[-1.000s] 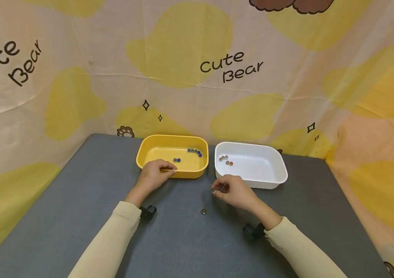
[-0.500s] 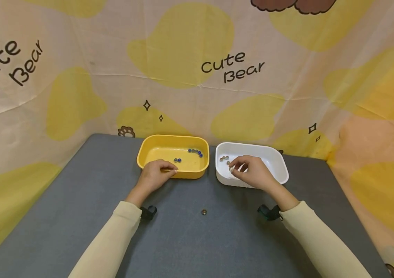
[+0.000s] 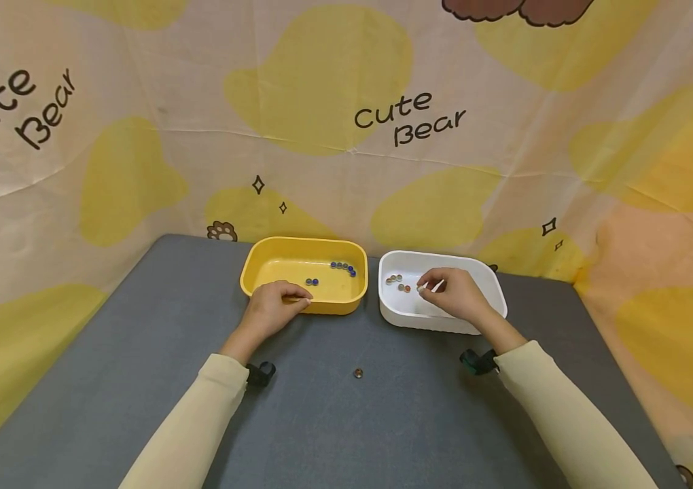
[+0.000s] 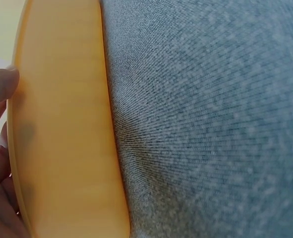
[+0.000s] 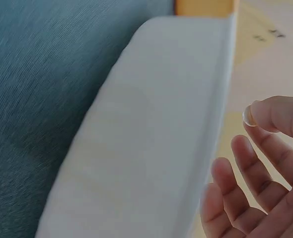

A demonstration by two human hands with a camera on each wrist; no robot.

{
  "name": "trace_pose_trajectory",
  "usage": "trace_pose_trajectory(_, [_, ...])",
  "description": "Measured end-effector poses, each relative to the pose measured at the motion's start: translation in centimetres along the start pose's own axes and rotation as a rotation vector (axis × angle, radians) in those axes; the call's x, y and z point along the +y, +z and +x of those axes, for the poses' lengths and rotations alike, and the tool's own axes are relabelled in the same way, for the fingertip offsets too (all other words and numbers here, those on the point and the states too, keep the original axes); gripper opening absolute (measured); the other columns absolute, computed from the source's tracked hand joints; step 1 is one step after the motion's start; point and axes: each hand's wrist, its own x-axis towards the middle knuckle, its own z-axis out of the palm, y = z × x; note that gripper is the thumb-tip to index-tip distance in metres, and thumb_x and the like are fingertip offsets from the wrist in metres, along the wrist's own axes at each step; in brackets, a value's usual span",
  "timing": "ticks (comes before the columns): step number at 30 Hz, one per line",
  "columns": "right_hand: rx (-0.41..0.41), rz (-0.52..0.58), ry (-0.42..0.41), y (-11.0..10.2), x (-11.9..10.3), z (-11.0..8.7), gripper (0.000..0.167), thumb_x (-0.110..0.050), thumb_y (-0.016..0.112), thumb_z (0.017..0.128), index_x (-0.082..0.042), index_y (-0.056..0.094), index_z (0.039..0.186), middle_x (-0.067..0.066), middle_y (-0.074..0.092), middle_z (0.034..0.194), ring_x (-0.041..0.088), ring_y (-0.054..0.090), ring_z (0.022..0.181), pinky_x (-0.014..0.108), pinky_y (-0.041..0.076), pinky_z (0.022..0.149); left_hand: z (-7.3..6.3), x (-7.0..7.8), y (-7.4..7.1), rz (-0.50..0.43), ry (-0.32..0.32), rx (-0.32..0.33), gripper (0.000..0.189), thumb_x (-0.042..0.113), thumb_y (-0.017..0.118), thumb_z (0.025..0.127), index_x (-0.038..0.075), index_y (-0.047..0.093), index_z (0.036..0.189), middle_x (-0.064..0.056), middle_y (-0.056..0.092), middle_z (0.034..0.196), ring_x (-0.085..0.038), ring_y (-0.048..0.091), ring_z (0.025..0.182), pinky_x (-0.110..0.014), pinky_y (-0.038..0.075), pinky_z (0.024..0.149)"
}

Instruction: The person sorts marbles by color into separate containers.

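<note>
My right hand [image 3: 453, 293] is over the white plastic bin [image 3: 490, 309]. In the right wrist view, its thumb and index finger pinch a clear glass marble [image 5: 249, 117], with the other fingers loosely curled. My left hand [image 3: 270, 309] holds the front rim of the yellow plastic bin [image 3: 337, 307]. The left wrist view has its thumb [image 4: 5, 82] at the rim and the other fingers behind the wall. Several blue marbles [image 3: 345, 267] lie inside the yellow bin. Pale marbles [image 3: 393, 279] and an orange one [image 3: 407, 288] lie at the white bin's left end.
A single brownish marble [image 3: 358, 373] lies on the grey tabletop [image 3: 322, 428], in front of the gap between the bins. Behind the table hangs a printed cloth [image 3: 322, 102], close to the bins' back edges.
With its marble, my right hand has gone up and right from the table in front of the white bin to above its inside. The left hand has stayed at the yellow rim.
</note>
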Motion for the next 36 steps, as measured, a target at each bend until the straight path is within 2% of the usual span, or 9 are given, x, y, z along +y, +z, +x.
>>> trace_pose_trajectory(9, [-0.024, -0.009, 0.044, 0.6, 2.3, 1.0, 0.008, -0.015, 0.069, 0.084, -0.010, 0.074, 0.089, 0.005, 0.068, 0.078, 0.018, 0.061, 0.076, 0.031, 0.049, 0.071, -0.1, 0.0, -0.1, 0.009, 0.001, -0.001, 0.011, 0.028, 0.075, 0.083, 0.022, 0.078, 0.092, 0.002, 0.073, 0.097, -0.019, 0.066, 0.095, -0.040, 0.049, 0.089])
trace_pose_trajectory(16, [-0.038, -0.007, 0.089, 1.1, 3.5, 1.5, 0.009, -0.016, 0.069, 0.084, -0.010, 0.074, 0.090, 0.006, 0.068, 0.081, 0.018, 0.061, 0.075, 0.027, 0.044, 0.066, 0.0, 0.0, 0.0, 0.005, -0.002, -0.001, 0.011, 0.029, 0.075, 0.083, 0.022, 0.078, 0.092, 0.002, 0.073, 0.097, -0.019, 0.066, 0.095, -0.040, 0.049, 0.089])
trace_pose_trajectory(22, [-0.060, 0.009, 0.110, 1.4, 4.3, 1.9, 0.011, -0.015, 0.069, 0.084, -0.007, 0.073, 0.091, 0.008, 0.068, 0.081, 0.021, 0.060, 0.080, 0.028, 0.042, 0.068, 0.0, 0.0, 0.0, 0.003, -0.003, -0.002, 0.011, 0.028, 0.075, 0.083, 0.022, 0.078, 0.092, 0.002, 0.073, 0.096, -0.019, 0.066, 0.094, -0.040, 0.049, 0.089])
trace_pose_trajectory(36, [-0.130, 0.028, 0.165, 2.2, 6.5, 3.0, 0.013, -0.012, 0.069, 0.082, -0.007, 0.074, 0.093, 0.006, 0.065, 0.080, 0.016, 0.053, 0.076, 0.027, 0.040, 0.068, 0.2, -0.2, 0.1, -0.001, -0.006, 0.000, 0.011, 0.029, 0.076, 0.083, 0.022, 0.078, 0.091, 0.002, 0.073, 0.096, -0.018, 0.066, 0.094, -0.039, 0.049, 0.089])
